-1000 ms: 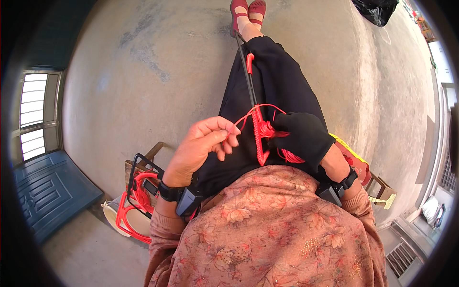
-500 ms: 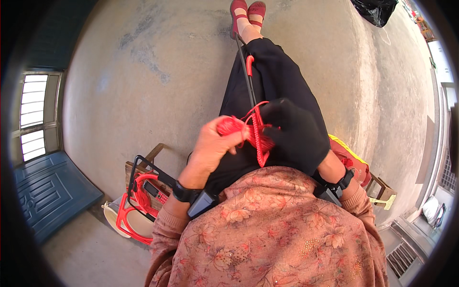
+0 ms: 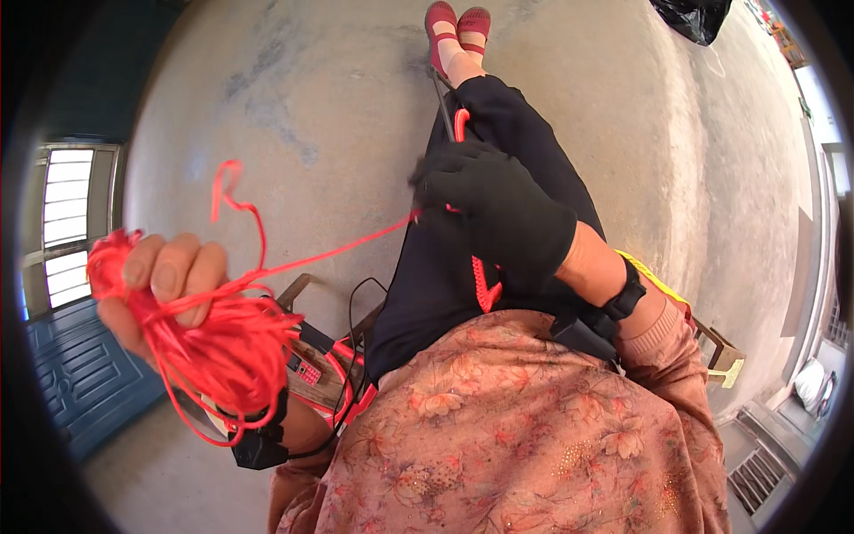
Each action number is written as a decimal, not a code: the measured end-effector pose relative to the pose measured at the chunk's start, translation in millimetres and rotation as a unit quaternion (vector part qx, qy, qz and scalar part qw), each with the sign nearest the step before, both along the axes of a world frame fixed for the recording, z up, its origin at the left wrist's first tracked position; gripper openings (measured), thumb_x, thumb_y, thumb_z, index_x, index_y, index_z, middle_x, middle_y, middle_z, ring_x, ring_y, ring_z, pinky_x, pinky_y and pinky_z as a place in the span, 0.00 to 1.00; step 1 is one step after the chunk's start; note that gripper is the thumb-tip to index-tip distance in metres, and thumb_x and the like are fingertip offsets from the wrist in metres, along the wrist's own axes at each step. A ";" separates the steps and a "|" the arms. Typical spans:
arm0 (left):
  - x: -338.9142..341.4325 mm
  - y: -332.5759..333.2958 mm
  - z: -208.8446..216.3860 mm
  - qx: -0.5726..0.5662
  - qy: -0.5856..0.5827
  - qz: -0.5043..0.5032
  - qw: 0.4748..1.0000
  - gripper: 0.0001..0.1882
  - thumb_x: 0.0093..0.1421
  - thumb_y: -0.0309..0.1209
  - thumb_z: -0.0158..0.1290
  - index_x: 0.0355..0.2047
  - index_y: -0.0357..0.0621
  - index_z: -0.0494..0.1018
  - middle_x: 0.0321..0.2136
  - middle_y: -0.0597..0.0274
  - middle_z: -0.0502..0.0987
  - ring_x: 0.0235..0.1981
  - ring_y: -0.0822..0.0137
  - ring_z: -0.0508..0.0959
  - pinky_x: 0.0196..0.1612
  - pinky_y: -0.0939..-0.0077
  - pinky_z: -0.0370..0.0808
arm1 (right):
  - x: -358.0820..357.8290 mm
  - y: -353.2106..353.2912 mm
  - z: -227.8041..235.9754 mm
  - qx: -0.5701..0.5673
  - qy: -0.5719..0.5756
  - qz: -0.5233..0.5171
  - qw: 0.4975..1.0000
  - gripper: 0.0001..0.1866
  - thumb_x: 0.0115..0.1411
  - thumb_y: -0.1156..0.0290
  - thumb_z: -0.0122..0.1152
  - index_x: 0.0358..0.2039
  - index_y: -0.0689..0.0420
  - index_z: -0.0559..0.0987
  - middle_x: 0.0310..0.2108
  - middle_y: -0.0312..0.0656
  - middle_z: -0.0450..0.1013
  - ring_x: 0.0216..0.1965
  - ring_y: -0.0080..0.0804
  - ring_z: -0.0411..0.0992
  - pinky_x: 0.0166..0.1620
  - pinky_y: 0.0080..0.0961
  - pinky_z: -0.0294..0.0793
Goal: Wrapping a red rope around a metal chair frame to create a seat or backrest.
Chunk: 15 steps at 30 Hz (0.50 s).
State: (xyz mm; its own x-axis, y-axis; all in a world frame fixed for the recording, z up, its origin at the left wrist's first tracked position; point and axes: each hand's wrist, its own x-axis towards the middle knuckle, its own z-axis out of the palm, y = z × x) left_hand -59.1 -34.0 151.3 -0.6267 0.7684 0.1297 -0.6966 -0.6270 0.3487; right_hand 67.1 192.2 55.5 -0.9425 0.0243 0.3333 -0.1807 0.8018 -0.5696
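My bare left hand [image 3: 178,278] is raised at the left, its fingers closed round a bundle of red cord [image 3: 222,356] that hangs in loose loops. One loose end curls up above it. A taut strand [image 3: 342,245] runs from the bundle to my right hand [image 3: 498,200]. That hand wears a black glove and is closed over my lap, gripping the strand; whatever else it holds is hidden. Beneath and beyond the glove runs a thin black rod [image 3: 444,102] with a red covered piece [image 3: 460,125]. Red cord wrapping [image 3: 485,289] shows below the glove.
To my left, a phone with red keys [image 3: 305,369] lies on a wooden stool, with red-wrapped pieces beside it. A blue panelled door [image 3: 89,365] stands farther left. A yellow-edged thing [image 3: 654,276] is at my right; a black plastic bag [image 3: 698,20] lies far right.
My left hand has swung from my lap out to the left and up with the cord bundle, stretching a strand taut. My right hand has shifted slightly left and away from my body.
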 end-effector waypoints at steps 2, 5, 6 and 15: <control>-5.9 -10.1 8.1 -0.196 0.163 0.076 0.964 0.14 0.64 0.41 0.49 0.37 0.41 0.67 0.29 0.62 0.67 0.29 0.70 0.64 0.32 0.77 0.69 | 0.2 7.0 18.2 -0.352 -0.196 0.044 0.914 0.11 0.57 0.69 0.59 0.37 0.63 0.76 0.33 0.43 0.73 0.38 0.31 0.73 0.45 0.25 0.70; -15.6 -8.8 -34.6 -0.348 0.235 0.111 0.901 0.18 0.64 0.41 0.48 0.45 0.39 0.68 0.31 0.60 0.71 0.29 0.71 0.69 0.33 0.76 0.71 | 25.0 11.8 13.6 -0.539 -0.083 -0.008 0.838 0.10 0.61 0.68 0.53 0.35 0.63 0.75 0.27 0.40 0.74 0.32 0.24 0.73 0.39 0.21 0.71; -18.8 -8.4 -51.4 -0.422 0.268 0.116 0.858 0.18 0.62 0.41 0.50 0.46 0.41 0.69 0.33 0.59 0.74 0.29 0.72 0.71 0.34 0.76 0.71 | 31.1 14.5 24.2 -0.623 -0.153 -0.032 0.766 0.09 0.61 0.69 0.52 0.33 0.63 0.75 0.28 0.39 0.74 0.33 0.23 0.73 0.37 0.21 0.70; 64.4 83.9 -129.3 -0.575 0.490 -0.066 0.652 0.23 0.44 0.34 0.63 0.39 0.38 0.69 0.24 0.59 0.76 0.27 0.66 0.77 0.36 0.72 0.73 | 73.4 -12.0 36.8 -0.780 -0.159 -0.093 0.598 0.05 0.60 0.74 0.52 0.28 0.60 0.72 0.22 0.35 0.68 0.26 0.22 0.68 0.32 0.18 0.68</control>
